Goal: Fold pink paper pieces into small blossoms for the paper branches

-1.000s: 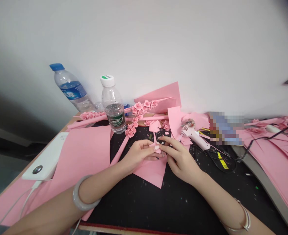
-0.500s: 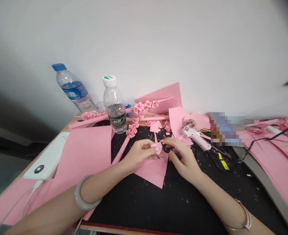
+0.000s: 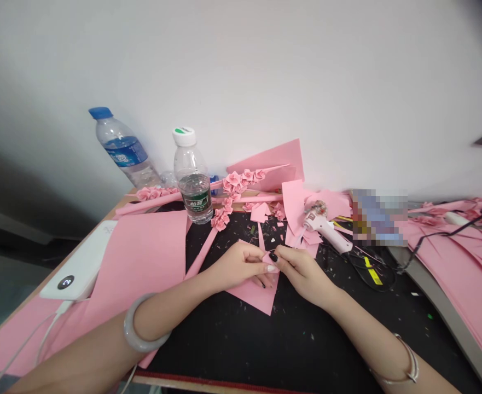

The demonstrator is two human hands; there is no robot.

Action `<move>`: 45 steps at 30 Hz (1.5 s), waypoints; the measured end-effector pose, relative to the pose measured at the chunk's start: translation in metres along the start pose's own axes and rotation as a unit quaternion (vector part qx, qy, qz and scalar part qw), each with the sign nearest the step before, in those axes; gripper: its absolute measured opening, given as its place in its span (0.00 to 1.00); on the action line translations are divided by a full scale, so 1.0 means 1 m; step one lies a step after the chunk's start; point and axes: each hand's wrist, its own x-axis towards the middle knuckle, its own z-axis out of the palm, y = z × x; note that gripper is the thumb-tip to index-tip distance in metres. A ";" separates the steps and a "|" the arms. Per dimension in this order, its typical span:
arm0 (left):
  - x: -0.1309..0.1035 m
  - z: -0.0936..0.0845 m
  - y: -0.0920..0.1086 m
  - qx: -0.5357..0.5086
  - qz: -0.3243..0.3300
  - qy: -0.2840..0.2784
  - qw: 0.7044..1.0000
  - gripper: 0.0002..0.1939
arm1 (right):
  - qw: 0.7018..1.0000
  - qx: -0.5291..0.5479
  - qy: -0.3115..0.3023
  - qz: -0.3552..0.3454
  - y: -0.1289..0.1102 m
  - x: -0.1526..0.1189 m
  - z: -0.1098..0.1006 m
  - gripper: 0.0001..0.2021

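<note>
A small piece of pink paper (image 3: 270, 261) is pinched between my two hands over the black mat. My left hand (image 3: 244, 266) grips it from the left with thumb and fingers. From the right, my right hand (image 3: 300, 272) pinches its edge, thumb and forefinger pressed together. Most of the small piece is hidden by the fingers. Beneath my left hand lies a larger pink sheet (image 3: 255, 298) on the mat. Just behind the hands are a narrow pink strip (image 3: 261, 236) and paper scraps.
A white-capped bottle (image 3: 195, 189) and a blue-capped bottle (image 3: 126, 153) stand at the back left. A glue gun (image 3: 326, 230) lies right of centre with its cable. A white power bank (image 3: 79, 262) and pink sheets (image 3: 142, 251) lie left; paper flower stems (image 3: 202, 257) lie behind.
My right hand has moved down and left, and its spread fingers have closed on the small pink paper. My left hand has shifted slightly, still holding it.
</note>
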 end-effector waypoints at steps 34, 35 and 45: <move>-0.002 0.002 0.000 0.013 -0.020 0.007 1.000 0.08 | 0.973 0.212 0.084 0.036 -0.001 0.001 0.012 0.07; -0.002 0.001 0.000 0.009 -0.024 0.004 1.000 0.07 | 0.973 0.211 0.088 0.036 -0.001 0.001 0.013 0.07; 0.000 -0.004 0.001 -0.002 -0.031 -0.009 0.999 0.09 | 0.990 0.102 0.093 -0.035 -0.002 0.001 0.008 0.08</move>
